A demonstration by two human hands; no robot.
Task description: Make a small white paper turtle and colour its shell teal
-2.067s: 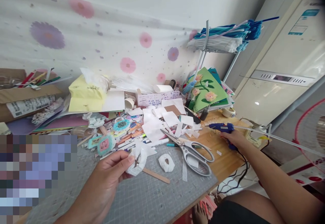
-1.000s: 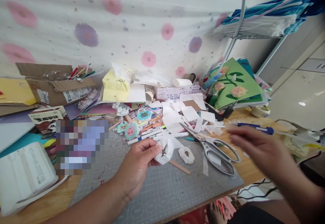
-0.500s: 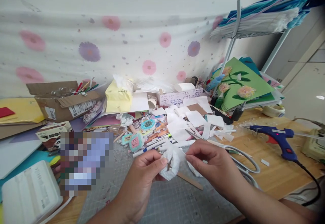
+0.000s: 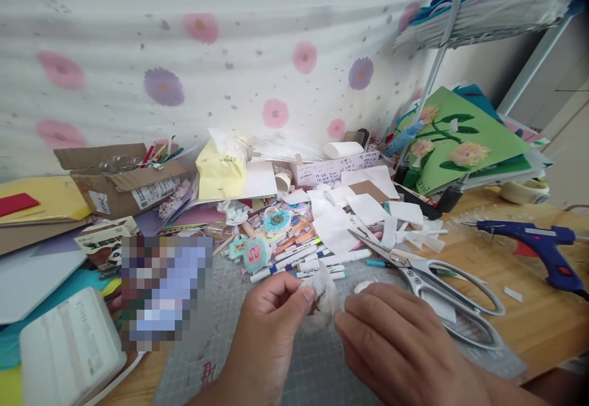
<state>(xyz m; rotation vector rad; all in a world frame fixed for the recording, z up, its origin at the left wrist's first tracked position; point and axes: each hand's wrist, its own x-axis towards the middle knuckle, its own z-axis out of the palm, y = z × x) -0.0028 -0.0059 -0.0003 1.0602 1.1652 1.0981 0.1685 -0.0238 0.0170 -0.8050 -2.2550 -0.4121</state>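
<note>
My left hand point(image 4: 276, 320) is closed, thumb and fingers pinching a crumpled, loosely rolled piece of white tissue paper point(image 4: 326, 295). The tissue stands above a grey gridded cutting mat point(image 4: 197, 308). At its right edge, my right hand point(image 4: 396, 338) is turned with its back toward me and its fingers curled together. The fingertips come close to the tissue, but what they grip is hidden. Just behind the right hand a small bit of white shows point(image 4: 363, 286). A pair of open grey-handled scissors point(image 4: 414, 271) lies to the right of that hand.
Markers point(image 4: 299, 264), cut white paper point(image 4: 331, 228) and decorated pieces point(image 4: 277, 221) crowd the mat's far side. A blue hot glue gun point(image 4: 529, 234) lies right. A white box-shaped item point(image 4: 69, 338) and cardboard box point(image 4: 119, 179) stand left; green flower-decorated card point(image 4: 469, 142) leans back right.
My right hand has rolled over, so its back now faces me and hides its pinch. The tissue looks taller and blurred. The view has shifted, revealing more of the scissors; the wooden stick is hidden.
</note>
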